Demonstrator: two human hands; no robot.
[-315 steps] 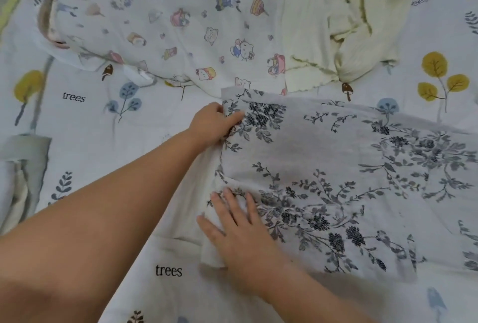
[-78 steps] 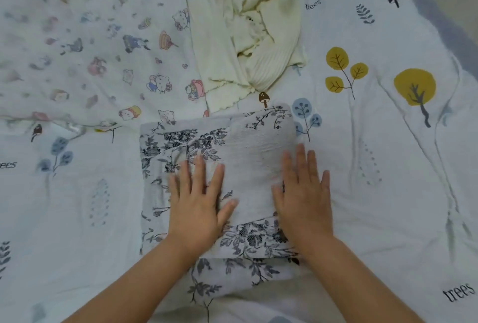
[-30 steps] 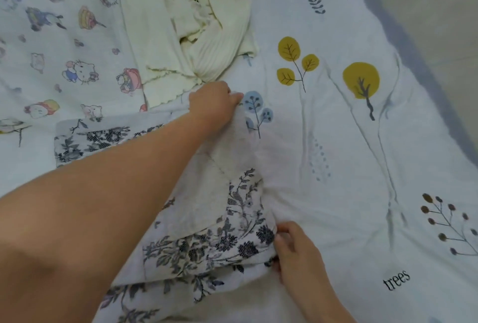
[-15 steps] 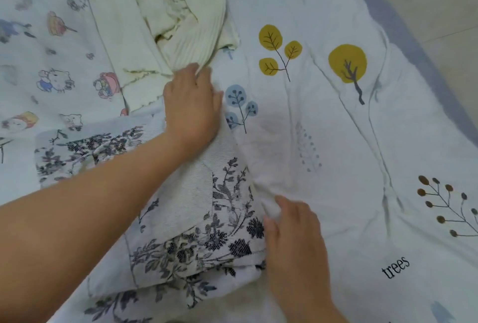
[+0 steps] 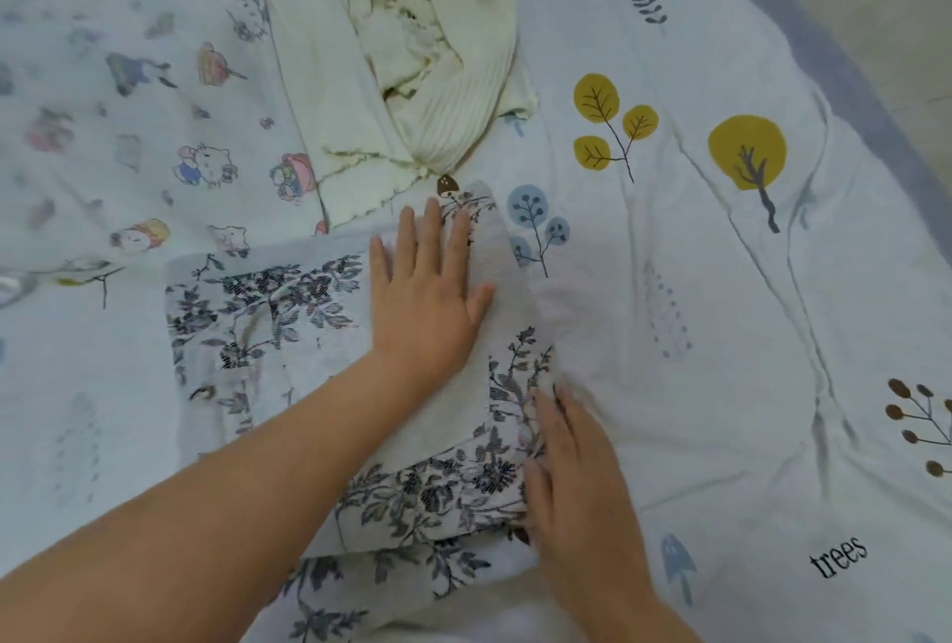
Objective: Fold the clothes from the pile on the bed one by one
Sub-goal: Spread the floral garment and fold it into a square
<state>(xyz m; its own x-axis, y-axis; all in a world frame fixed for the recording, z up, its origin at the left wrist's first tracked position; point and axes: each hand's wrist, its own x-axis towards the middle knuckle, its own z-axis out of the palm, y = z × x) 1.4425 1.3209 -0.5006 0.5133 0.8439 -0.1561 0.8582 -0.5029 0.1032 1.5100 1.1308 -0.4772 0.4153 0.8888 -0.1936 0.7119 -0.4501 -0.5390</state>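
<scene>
Flattened since a second ago, left hand (image 5: 430,302) presses the floral garment (image 5: 268,328) with straight fingers; right hand (image 5: 577,483) lies flat along its right edge on the bed (image 5: 721,333).

The floral garment (image 5: 288,313) is matt woven cloth with a fine, grainy texture. The cream top (image 5: 453,91) beyond it is ribbed knit. The bedsheet (image 5: 721,313) is soft, matt printed cotton-like cloth.

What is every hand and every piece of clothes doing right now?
left hand: flat, fingers straight, pressing on the floral cloth.
right hand: fingers straight, at the cloth's right edge.
floral cloth: folded in layers, lying on the bed.
cream garment: crumpled, unfolded.
cartoon-print cloth: spread out, unfolded.
</scene>
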